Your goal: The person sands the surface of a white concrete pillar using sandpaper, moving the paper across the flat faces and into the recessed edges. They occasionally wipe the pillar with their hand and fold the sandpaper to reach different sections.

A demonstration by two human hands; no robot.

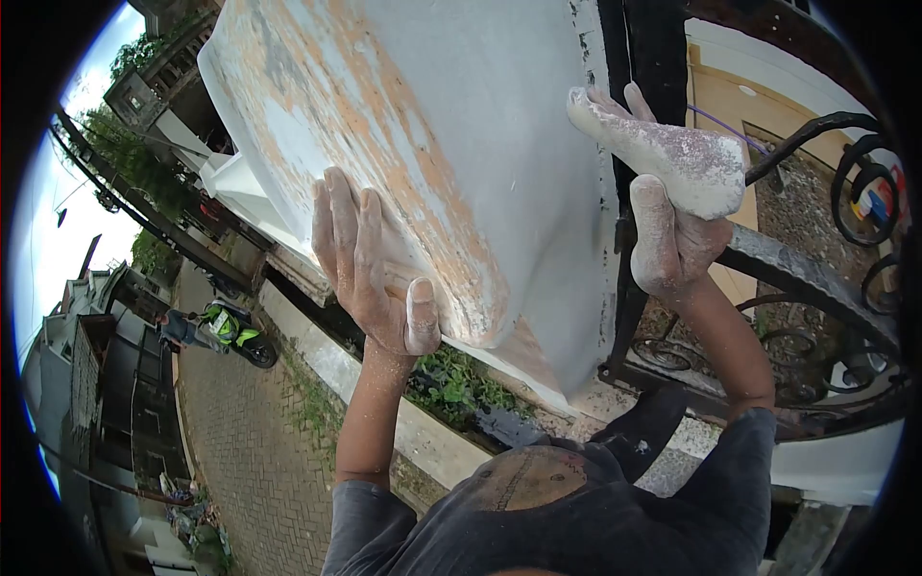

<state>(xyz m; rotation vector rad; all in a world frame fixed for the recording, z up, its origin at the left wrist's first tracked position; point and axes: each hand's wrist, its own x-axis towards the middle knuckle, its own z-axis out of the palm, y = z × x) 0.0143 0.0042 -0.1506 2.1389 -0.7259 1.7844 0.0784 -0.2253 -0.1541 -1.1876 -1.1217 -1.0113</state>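
Note:
A large white painted block of wall or pillar stands before me, with worn streaks of peach and grey along its rounded edge. My left hand rests against that worn edge, its fingers stretched out and thumb apart, dusted with white powder. My right hand is raised at the right, near the pillar's dark side, with thumb and fingers closed around a dusty pad. This pad is whitish with purplish, worn patches, and looks like a sanding pad caked in powder. It is apart from the white surface.
Black wrought-iron gate scrolls and a dark post stand close on the right. Green plants grow in a gutter below. On the left, a paved lane holds a green motorbike with a person beside it.

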